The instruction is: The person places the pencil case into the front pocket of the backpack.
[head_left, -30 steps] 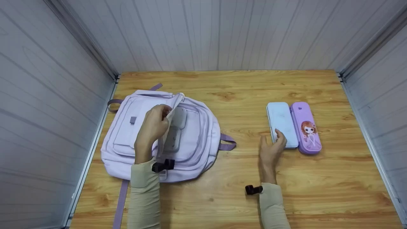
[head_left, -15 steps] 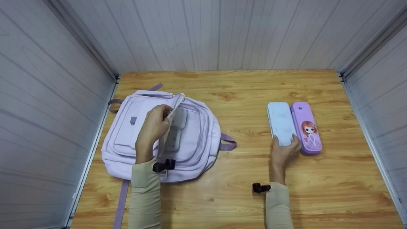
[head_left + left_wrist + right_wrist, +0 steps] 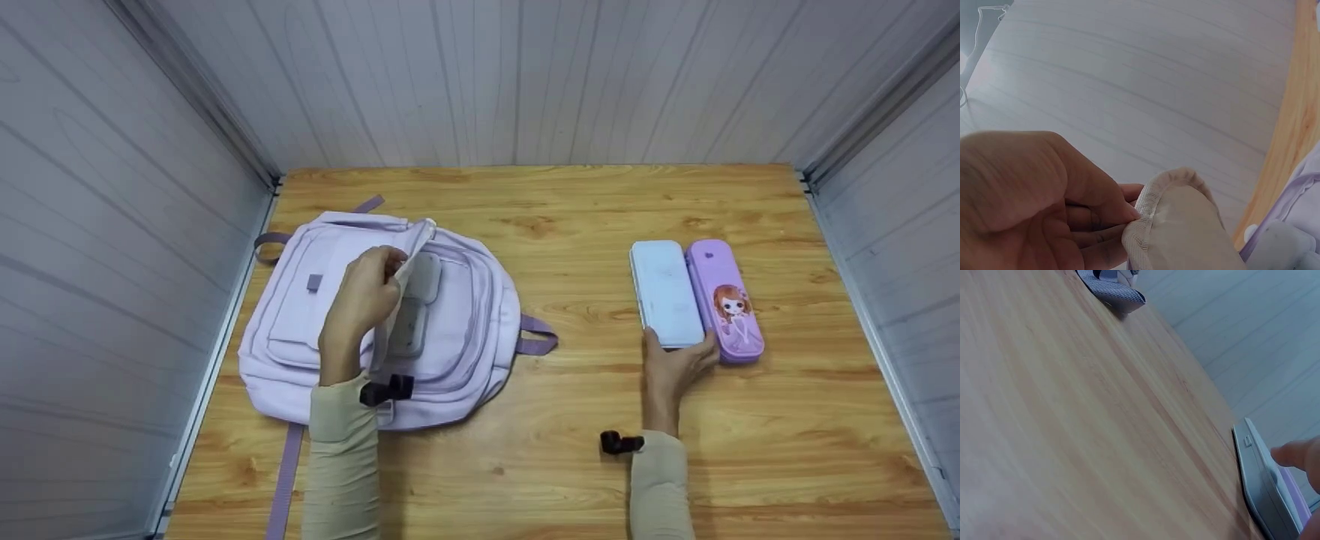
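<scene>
A pale lilac backpack (image 3: pixel 465 352) lies on the table at the left, its front pocket open. My left hand (image 3: pixel 364 296) pinches the edge of the pocket flap (image 3: pixel 1179 225) between thumb and fingers and holds it up. Two small whitish boxes (image 3: pixel 422 277) show inside the pocket. At the right, a light blue pencil case (image 3: pixel 666 289) lies flat beside a purple pencil case (image 3: pixel 720 270) with a cartoon girl on it. My right hand (image 3: pixel 671 367) grips the blue case's near end, thumb (image 3: pixel 1292 454) on its left side, fingers on its right against the purple case.
The wooden table (image 3: pixel 525 465) is bounded by grey panel walls (image 3: pixel 480 82) at the back and both sides. One purple strap (image 3: pixel 285 480) trails from the backpack towards the near edge. A purple loop (image 3: pixel 536 335) sticks out on its right.
My right hand has moved right from beside the blue pencil case to its near end and taken hold there. The purple case's near end has shifted slightly right. My left hand stays on the flap.
</scene>
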`<move>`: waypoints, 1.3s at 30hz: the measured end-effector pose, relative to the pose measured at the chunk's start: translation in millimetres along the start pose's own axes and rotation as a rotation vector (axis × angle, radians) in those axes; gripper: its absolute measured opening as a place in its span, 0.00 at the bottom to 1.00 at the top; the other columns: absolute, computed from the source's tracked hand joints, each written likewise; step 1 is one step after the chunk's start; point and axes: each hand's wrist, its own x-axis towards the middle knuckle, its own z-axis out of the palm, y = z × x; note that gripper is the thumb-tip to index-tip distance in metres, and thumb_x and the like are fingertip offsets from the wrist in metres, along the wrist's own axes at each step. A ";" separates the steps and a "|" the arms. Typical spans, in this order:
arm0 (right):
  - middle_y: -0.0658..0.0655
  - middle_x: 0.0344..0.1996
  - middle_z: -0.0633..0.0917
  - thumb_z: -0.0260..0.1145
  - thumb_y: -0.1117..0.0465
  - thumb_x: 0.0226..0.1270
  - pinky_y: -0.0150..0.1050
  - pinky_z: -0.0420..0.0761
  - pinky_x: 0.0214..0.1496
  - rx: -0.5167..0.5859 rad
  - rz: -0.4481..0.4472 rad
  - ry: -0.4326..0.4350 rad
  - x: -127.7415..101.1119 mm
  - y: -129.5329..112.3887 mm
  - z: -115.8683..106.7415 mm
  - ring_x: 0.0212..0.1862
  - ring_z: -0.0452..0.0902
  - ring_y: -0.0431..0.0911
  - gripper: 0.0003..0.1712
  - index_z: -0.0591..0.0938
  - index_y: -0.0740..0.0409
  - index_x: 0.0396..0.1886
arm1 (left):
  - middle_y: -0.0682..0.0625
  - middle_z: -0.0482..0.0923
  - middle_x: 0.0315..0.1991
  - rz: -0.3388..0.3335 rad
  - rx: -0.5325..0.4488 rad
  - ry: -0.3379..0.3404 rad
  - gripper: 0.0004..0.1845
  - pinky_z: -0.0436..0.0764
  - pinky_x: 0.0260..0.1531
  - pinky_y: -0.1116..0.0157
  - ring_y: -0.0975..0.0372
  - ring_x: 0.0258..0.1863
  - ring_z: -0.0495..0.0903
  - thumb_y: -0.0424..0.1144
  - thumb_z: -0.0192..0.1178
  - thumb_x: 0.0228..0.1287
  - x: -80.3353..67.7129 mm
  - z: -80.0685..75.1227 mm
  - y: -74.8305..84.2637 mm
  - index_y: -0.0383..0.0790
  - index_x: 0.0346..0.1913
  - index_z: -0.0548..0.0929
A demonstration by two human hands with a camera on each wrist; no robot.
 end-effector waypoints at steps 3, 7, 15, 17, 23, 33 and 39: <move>0.65 0.73 0.47 0.76 0.53 0.50 0.45 0.47 0.76 0.005 0.024 -0.040 1.3 0.2 -0.1 0.74 0.42 0.56 0.63 0.43 0.57 0.76 | 0.39 0.80 0.42 0.000 0.001 0.002 0.18 0.76 0.46 0.54 0.51 0.42 0.78 0.22 0.46 0.60 0.3 -0.2 -0.3 0.28 0.51 0.78; 0.66 0.73 0.45 0.76 0.55 0.50 0.44 0.45 0.76 -0.012 0.017 -0.083 2.7 1.8 0.9 0.74 0.40 0.56 0.67 0.38 0.59 0.76 | 0.38 0.80 0.42 0.002 0.003 0.003 0.18 0.76 0.46 0.54 0.51 0.43 0.78 0.22 0.46 0.60 0.5 -0.5 -0.5 0.28 0.51 0.78; 0.64 0.75 0.44 0.74 0.57 0.52 0.46 0.41 0.77 -0.076 0.031 -0.105 4.9 2.6 0.1 0.76 0.37 0.57 0.65 0.37 0.58 0.76 | 0.38 0.80 0.42 0.008 0.004 0.004 0.18 0.76 0.47 0.54 0.51 0.43 0.78 0.23 0.46 0.59 -0.2 -0.1 0.1 0.27 0.50 0.78; 0.64 0.75 0.44 0.74 0.56 0.52 0.46 0.42 0.77 -0.080 0.035 -0.100 5.0 2.6 -0.2 0.76 0.39 0.56 0.65 0.38 0.57 0.76 | 0.38 0.80 0.42 0.008 0.007 0.003 0.18 0.76 0.47 0.54 0.50 0.43 0.78 0.23 0.46 0.60 -0.1 0.1 -0.1 0.27 0.51 0.78; 0.63 0.75 0.48 0.76 0.54 0.49 0.45 0.44 0.76 -0.056 0.035 -0.073 5.0 1.7 -1.4 0.75 0.42 0.55 0.65 0.43 0.57 0.77 | 0.38 0.80 0.42 0.004 0.011 0.003 0.18 0.76 0.47 0.54 0.50 0.43 0.78 0.23 0.46 0.60 0.9 0.8 -1.0 0.28 0.51 0.78; 0.62 0.73 0.55 0.77 0.53 0.48 0.43 0.49 0.76 -0.035 0.011 -0.039 5.9 0.4 -5.8 0.74 0.49 0.54 0.60 0.51 0.58 0.75 | 0.40 0.79 0.42 -0.001 0.001 -0.015 0.18 0.77 0.45 0.55 0.52 0.42 0.77 0.22 0.45 0.59 1.1 -0.4 -1.1 0.28 0.50 0.79; 0.59 0.72 0.58 0.77 0.54 0.48 0.41 0.50 0.75 0.021 -0.002 -0.042 6.3 0.8 -7.2 0.73 0.51 0.51 0.57 0.54 0.54 0.74 | 0.39 0.79 0.42 -0.011 0.001 -0.026 0.19 0.76 0.46 0.55 0.51 0.43 0.77 0.23 0.44 0.60 0.8 -0.5 -1.5 0.28 0.51 0.78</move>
